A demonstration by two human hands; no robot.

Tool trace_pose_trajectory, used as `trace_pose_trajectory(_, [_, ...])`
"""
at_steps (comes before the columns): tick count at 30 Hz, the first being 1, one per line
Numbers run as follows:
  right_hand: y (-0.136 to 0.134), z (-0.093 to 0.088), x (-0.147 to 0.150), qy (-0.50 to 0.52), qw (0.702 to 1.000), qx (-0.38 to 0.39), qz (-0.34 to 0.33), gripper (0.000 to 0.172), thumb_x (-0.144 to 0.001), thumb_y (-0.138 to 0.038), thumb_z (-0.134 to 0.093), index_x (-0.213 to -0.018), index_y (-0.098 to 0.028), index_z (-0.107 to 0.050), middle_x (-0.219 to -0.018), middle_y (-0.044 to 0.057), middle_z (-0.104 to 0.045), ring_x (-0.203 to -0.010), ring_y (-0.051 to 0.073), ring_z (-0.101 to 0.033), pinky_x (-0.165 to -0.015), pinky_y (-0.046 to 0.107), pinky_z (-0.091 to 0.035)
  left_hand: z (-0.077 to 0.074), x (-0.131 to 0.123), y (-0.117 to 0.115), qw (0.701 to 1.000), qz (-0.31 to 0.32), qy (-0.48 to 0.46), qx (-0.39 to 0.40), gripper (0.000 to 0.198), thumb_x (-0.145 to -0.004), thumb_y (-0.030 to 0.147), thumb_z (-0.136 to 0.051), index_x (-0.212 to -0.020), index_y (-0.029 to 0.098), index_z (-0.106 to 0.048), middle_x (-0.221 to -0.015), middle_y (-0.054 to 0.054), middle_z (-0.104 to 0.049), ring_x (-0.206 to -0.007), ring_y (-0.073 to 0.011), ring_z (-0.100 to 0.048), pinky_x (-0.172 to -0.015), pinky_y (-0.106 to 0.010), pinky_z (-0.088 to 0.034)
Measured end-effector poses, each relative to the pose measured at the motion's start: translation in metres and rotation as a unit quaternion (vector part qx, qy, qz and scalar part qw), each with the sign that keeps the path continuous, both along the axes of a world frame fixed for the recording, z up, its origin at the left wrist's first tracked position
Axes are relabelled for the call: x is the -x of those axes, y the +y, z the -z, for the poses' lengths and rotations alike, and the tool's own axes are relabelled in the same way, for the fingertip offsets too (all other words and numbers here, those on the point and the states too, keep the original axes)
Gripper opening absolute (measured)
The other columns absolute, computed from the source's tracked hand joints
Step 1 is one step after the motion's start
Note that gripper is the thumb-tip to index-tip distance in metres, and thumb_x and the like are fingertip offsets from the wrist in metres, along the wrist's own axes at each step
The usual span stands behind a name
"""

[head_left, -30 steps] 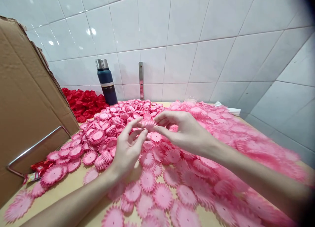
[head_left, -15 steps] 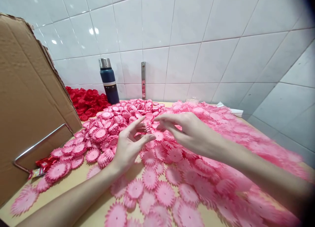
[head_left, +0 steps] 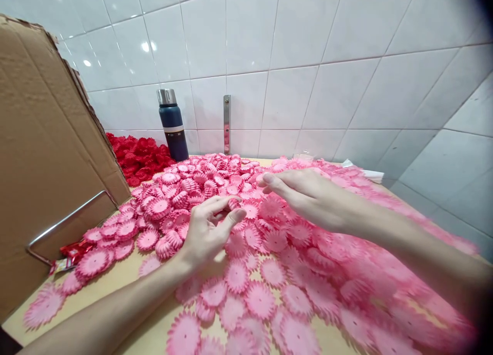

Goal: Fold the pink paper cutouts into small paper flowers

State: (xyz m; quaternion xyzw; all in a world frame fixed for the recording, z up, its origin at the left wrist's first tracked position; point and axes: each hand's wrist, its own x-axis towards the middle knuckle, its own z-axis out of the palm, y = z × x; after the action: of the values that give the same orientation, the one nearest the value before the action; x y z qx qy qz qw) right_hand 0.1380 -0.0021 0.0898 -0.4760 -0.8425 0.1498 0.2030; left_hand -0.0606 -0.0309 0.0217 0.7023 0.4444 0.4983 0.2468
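My left hand [head_left: 210, 226] is closed near the middle of the table, its thumb and fingers pinching a small curled pink paper flower piece [head_left: 233, 204]. The fingers partly hide that piece. To its right, my right hand [head_left: 298, 193] hovers over the pink pile, fingers stretched forward and the thumb lying alongside them. I see nothing held in it, though its fingertips are partly hidden. Cupped pink flower pieces [head_left: 158, 207] are heaped to the left and behind my hands. Flat, scallop-edged pink discs [head_left: 260, 299] with small centre holes lie in front and to the right.
A cardboard box [head_left: 50, 154] with a bent metal rod [head_left: 71, 219] rises at the left, near a red wrapper [head_left: 75, 250]. Behind are a red flower heap [head_left: 140, 157], a dark blue bottle [head_left: 175, 134] and a white tiled wall [head_left: 292, 31] with a metal strip [head_left: 227, 124].
My right hand has drawn back to the right, away from my left hand. My left hand's fingers have closed around the small pink piece. The view has shifted slightly.
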Motion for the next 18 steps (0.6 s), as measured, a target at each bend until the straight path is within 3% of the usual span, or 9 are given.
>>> trace_pose_trajectory(4, [0.001,0.0,0.002,-0.018,1.0,0.002,-0.008,0.048,-0.098,-0.049,-0.023,-0.062,-0.02,-0.032,-0.058,-0.001,-0.042,-0.054,0.014,-0.039,-0.053,0.031,-0.029,0.002,0.001,0.0,1.0,0.005,-0.006,0.014,0.033,-0.09,0.036,-0.056,-0.066,0.013,-0.059,-0.068,-0.001,-0.054,-0.064,-0.0123,-0.049,-0.058,-0.026,-0.039])
trace_pose_trajectory(8, [0.003,0.001,0.001,-0.028,0.999,-0.031,-0.029,0.045,-0.098,-0.043,-0.029,-0.059,-0.019,-0.029,-0.056,-0.002,-0.042,-0.052,0.013,-0.038,-0.052,0.031,-0.028,0.003,0.002,0.001,1.0,0.009,-0.011,0.016,0.029,-0.089,0.034,-0.058,-0.071,0.013,-0.065,-0.07,-0.002,-0.059,-0.065,-0.0123,-0.054,-0.06,-0.026,-0.042])
trace_pose_trajectory(11, [0.005,0.001,-0.001,-0.03,0.996,-0.057,-0.066,0.04,-0.095,-0.037,-0.039,-0.06,-0.02,-0.044,-0.06,0.0,-0.053,-0.057,0.014,-0.046,-0.057,0.032,-0.033,0.004,0.002,0.002,1.0,-0.001,-0.003,-0.006,0.025,-0.087,0.034,-0.06,-0.076,0.014,-0.07,-0.071,-0.002,-0.061,-0.065,-0.012,-0.055,-0.058,-0.025,-0.044])
trace_pose_trajectory(14, [0.005,0.001,-0.003,0.0,0.993,-0.08,-0.089,0.021,-0.089,-0.029,-0.05,-0.076,-0.02,-0.063,-0.077,0.004,-0.066,-0.072,0.018,-0.058,-0.066,0.033,-0.04,0.007,0.002,0.005,1.0,-0.013,-0.015,-0.025,0.021,-0.083,0.031,-0.066,-0.096,0.017,-0.073,-0.078,-0.002,-0.062,-0.07,-0.0122,-0.057,-0.06,-0.024,-0.048])
trace_pose_trajectory(18, [0.002,0.0,-0.002,0.026,0.993,-0.089,-0.078,0.024,-0.092,-0.03,-0.048,-0.081,-0.02,-0.067,-0.072,0.003,-0.066,-0.067,0.017,-0.058,-0.061,0.031,-0.04,0.011,0.0,0.007,0.996,0.021,-0.092,-0.001,0.042,-0.078,0.023,-0.072,-0.12,0.027,-0.065,-0.096,-0.001,-0.058,-0.08,-0.0109,-0.061,-0.073,-0.025,-0.056])
